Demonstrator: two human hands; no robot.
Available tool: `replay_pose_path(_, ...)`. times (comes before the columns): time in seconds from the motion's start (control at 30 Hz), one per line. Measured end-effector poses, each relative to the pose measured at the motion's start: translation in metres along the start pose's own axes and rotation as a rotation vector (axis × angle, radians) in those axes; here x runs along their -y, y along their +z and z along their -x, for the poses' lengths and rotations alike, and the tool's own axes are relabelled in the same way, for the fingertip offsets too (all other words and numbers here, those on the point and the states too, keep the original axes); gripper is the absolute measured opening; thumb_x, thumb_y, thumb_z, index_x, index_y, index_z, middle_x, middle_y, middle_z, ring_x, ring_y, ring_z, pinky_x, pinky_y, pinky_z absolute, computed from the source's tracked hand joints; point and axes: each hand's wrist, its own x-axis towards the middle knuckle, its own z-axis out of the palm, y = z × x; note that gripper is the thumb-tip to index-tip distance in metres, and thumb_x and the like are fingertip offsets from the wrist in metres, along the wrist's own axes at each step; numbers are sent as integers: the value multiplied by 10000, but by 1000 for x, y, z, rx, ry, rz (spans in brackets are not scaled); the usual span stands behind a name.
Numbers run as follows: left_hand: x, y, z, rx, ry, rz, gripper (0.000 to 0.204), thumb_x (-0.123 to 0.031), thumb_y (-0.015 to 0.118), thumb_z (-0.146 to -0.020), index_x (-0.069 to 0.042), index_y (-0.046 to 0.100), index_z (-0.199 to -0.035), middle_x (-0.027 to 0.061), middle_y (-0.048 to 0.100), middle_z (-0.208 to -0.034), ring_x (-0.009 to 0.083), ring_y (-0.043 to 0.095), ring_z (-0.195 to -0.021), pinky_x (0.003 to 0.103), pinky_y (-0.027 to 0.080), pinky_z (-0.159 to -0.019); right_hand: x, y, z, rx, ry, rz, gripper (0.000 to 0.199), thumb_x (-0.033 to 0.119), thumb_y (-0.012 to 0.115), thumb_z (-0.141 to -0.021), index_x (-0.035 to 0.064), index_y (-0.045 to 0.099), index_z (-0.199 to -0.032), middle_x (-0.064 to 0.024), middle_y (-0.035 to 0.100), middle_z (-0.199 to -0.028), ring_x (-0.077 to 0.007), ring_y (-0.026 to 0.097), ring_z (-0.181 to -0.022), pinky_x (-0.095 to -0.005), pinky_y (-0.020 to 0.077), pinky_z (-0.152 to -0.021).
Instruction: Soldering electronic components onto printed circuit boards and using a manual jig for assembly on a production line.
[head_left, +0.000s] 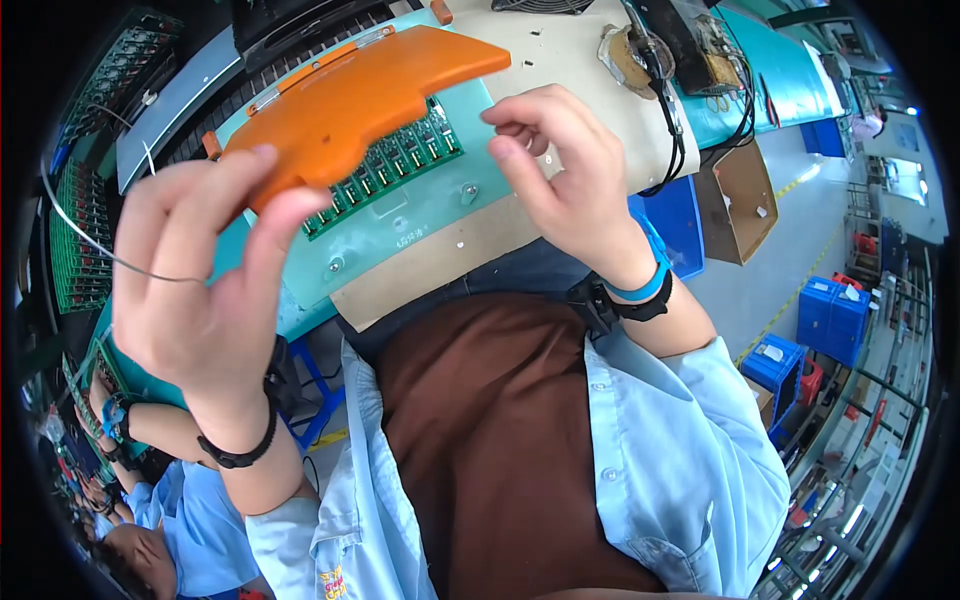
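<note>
A thin wire (95, 245) is being pinched in the left hand (205, 290), the right hand (565, 170) half-curled and empty over the green circuit board (385, 170); steady feeding seems wise.

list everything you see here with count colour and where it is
orange plastic cover plate: 1, orange, raised over the bench, in the left hand's grip
green circuit board strip: 1, green, under the orange plate on the teal fixture
teal fixture plate: 1, teal, bench centre
thin grey wire: 1, grey, looping left of the left hand
blue plastic crates: several, blue, floor at right
cardboard box: 1, brown, right of bench
blue wristband: 1, right wrist
left hand: holds the plate
right hand: fingers pinched, above the bench
</note>
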Motion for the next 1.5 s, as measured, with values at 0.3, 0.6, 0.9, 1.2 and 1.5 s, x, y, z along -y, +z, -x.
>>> replay_pose_path(0.3,45,-27,-2,-29,-177,69,154,11,788,-919,5,777,-1072,63,725,-1041,84,681,-860,182,530,-716,-18,26,-18,145,2,178,147,7,779,-845,59,725,-971,-73,684,-927,-209,693,-744,-324,561,-645)
replay_pose_path(0.6,57,-13,-9,-134,-177,252,142,14,794,-914,24,779,-1056,57,728,-1001,63,681,-788,151,451,-617,-6,61,-47,268,0,261,83,99,730,-879,90,744,-960,-119,684,-950,-340,695,-793,-435,580,-708)
replay_pose_path(0.9,59,-14,-6,-77,-219,357,162,27,725,-968,57,727,-1127,109,713,-1102,154,715,-959,252,593,-868,-3,81,-53,330,12,305,67,117,704,-871,77,740,-910,-126,681,-922,-362,684,-793,-455,575,-716)
replay_pose_path(1.2,71,-17,-3,-46,-185,364,174,56,712,-965,71,721,-1138,122,692,-1131,173,714,-981,271,593,-900,-1,84,-54,340,-21,302,57,85,699,-865,68,726,-913,-130,677,-924,-360,680,-796,-445,568,-712)
replay_pose_path(1.5,73,-16,-4,-37,-170,365,183,64,709,-962,73,720,-1145,123,684,-1136,176,707,-985,272,586,-899,-6,83,-56,330,-132,294,54,85,719,-863,76,719,-916,-118,670,-916,-348,680,-820,-445,569,-721)
